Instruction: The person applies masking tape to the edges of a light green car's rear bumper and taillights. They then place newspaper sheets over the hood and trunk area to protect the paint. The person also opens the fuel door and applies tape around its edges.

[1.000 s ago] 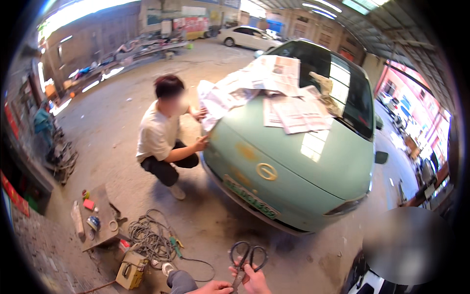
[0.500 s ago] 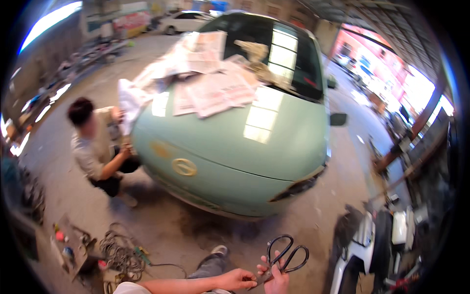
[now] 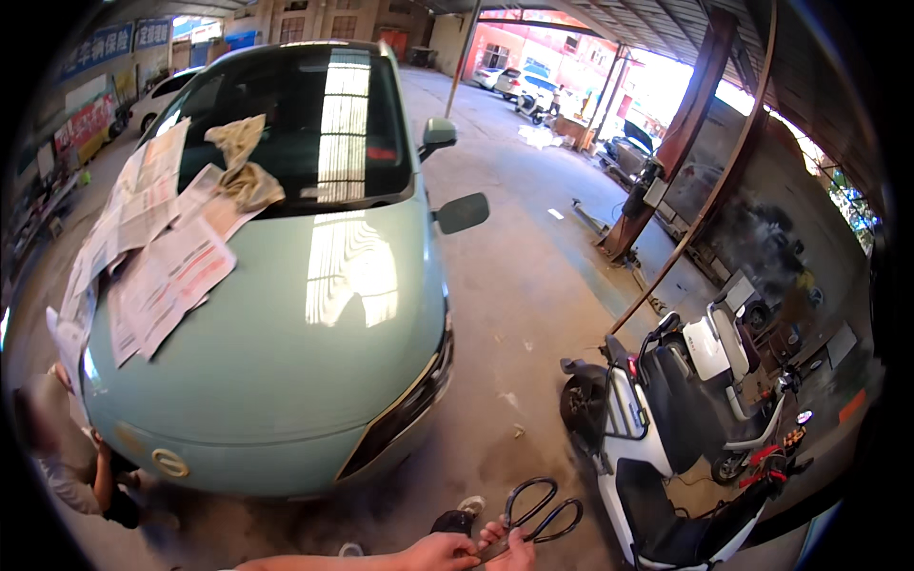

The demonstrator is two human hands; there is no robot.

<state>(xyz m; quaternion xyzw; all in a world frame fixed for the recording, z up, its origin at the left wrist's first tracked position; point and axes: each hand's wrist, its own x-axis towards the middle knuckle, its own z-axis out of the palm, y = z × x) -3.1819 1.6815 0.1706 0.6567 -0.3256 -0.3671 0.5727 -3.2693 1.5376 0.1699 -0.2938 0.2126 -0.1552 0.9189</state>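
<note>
A pair of scissors (image 3: 579,511) with large black loop handles is held low in front of me, handles pointing up and to the right. My right hand (image 3: 514,550) is closed round its middle, below the loops. From the lower left reaches my left hand (image 3: 440,553), its fingers pinched together at the blade end, which they mostly cover. Beyond my hands stands a pale green car (image 3: 286,371). Sheets of newspaper (image 3: 181,276) and a crumpled tan cloth (image 3: 249,186) lie over its hood and lower windshield.
At the car's front left corner a person (image 3: 71,457) crouches, hands by the hanging paper. White-and-black scooters (image 3: 628,504) are parked close on my right. A rusty post (image 3: 666,143) and a slanting pole (image 3: 700,219) rise behind them. The car's side mirror (image 3: 464,213) sticks out.
My view has swung to the right, so the car and crouching person sit further left and the scooters show more fully. Both hands keep the scissors in much the same grip.
</note>
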